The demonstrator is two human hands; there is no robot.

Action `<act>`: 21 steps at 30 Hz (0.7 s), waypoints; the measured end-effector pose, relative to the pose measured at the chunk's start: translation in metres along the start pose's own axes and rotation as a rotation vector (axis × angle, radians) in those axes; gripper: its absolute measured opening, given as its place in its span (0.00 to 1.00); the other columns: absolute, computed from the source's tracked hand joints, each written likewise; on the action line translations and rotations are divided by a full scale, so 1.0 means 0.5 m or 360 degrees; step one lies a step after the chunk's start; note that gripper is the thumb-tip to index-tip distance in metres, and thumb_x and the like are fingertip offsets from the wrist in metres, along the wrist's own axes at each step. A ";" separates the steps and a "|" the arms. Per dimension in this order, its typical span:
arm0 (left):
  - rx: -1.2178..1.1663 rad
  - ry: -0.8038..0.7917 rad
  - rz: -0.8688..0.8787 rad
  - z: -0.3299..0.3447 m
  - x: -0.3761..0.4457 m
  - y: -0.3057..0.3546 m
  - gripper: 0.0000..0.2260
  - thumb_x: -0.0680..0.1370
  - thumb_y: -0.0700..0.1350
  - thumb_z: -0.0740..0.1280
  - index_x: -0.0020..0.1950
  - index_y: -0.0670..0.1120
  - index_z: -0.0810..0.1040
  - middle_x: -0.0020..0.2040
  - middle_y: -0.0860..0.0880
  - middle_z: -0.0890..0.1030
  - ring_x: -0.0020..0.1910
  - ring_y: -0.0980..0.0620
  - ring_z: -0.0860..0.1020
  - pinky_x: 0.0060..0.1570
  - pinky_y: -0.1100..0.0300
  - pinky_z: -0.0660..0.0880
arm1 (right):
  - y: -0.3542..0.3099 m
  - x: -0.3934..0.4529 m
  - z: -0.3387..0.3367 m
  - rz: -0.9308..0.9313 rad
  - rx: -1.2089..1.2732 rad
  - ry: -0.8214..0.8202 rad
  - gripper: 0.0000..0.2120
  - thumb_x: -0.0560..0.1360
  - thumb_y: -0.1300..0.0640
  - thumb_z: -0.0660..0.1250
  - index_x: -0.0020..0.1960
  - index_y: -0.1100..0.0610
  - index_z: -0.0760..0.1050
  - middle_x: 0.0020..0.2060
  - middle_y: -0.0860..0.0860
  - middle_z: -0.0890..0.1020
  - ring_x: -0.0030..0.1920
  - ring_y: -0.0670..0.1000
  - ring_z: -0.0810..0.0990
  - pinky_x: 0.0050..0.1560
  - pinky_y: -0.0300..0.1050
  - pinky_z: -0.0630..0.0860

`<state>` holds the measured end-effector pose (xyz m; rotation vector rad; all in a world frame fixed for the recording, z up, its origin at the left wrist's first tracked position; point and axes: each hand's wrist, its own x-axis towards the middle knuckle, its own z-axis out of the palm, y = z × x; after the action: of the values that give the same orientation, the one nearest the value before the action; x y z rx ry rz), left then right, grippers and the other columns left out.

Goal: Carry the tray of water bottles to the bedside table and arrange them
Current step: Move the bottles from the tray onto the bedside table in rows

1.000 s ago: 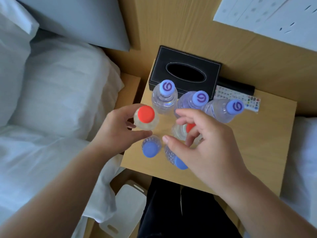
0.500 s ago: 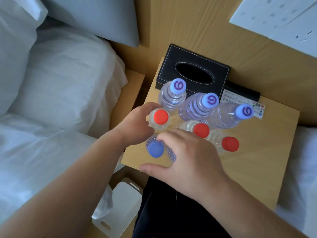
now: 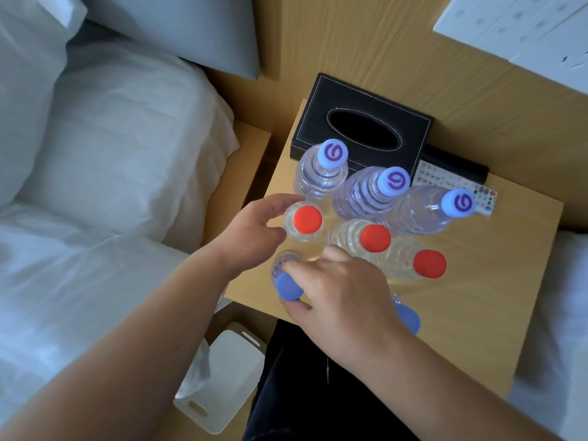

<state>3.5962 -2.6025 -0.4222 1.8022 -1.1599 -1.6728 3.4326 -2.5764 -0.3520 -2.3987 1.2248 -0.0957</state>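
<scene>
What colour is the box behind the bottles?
Black, with white stitching: the tissue box, seen in the head view.

Clear plastic water bottles point(image 3: 359, 198) stand upright in rows on the light wooden bedside table point(image 3: 496, 281): pale-capped far, red-capped middle, blue-capped near.

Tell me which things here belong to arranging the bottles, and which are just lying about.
Job:
- three logo-cap bottles
- three red-cap bottles
- two blue-cap bottles
- bedside table
- left hand
- right hand

Lying about:
- black tissue box
- remote
- pillows
- white bin
</scene>
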 end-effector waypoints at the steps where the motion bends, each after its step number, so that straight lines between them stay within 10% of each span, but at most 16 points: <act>1: -0.0001 -0.0002 0.0002 0.001 0.000 0.000 0.29 0.72 0.27 0.63 0.64 0.55 0.77 0.61 0.58 0.80 0.67 0.57 0.72 0.65 0.50 0.71 | 0.000 -0.001 0.001 -0.0014 0.0004 0.0016 0.09 0.60 0.58 0.76 0.36 0.54 0.77 0.23 0.47 0.69 0.31 0.52 0.69 0.28 0.41 0.55; 12: 0.0079 0.0026 0.0146 0.004 -0.030 -0.001 0.32 0.64 0.43 0.70 0.67 0.61 0.72 0.62 0.66 0.76 0.64 0.65 0.71 0.57 0.60 0.73 | 0.032 -0.037 -0.012 0.0095 0.0048 -0.0036 0.30 0.58 0.47 0.81 0.57 0.55 0.79 0.47 0.46 0.83 0.44 0.54 0.75 0.40 0.48 0.73; 21: 0.0107 0.0188 0.0330 0.020 -0.033 0.005 0.26 0.69 0.48 0.78 0.65 0.60 0.77 0.58 0.65 0.81 0.61 0.61 0.77 0.58 0.56 0.77 | 0.049 -0.058 0.003 0.0236 -0.0097 -0.0061 0.14 0.59 0.58 0.80 0.41 0.55 0.78 0.36 0.49 0.81 0.35 0.56 0.76 0.34 0.46 0.70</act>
<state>3.5872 -2.5884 -0.4124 1.7286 -1.3148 -1.4077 3.3970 -2.5657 -0.3594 -2.3401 1.4017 0.0337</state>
